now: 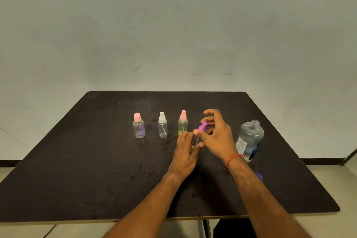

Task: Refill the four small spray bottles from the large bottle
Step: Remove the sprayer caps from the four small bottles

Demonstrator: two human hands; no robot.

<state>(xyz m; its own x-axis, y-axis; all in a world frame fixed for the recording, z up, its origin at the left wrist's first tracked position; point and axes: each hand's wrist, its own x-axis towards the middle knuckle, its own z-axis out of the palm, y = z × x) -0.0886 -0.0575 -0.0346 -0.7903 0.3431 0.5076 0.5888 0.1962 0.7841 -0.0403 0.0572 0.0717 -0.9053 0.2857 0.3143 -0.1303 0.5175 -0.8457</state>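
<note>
Right hand pinched purple spray top; left hand gripped its bottle (mostly hidden). Three bottles stood left, large bottle right.

The table is black. The first cap is pink, second cap white, third cap pink, fourth cap purple.

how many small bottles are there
4. The pink-capped bottle stands leftmost, the white-topped bottle next, then the pink-sprayer bottle; the purple-topped bottle is held by the left hand and right hand, its body mostly hidden.
</note>
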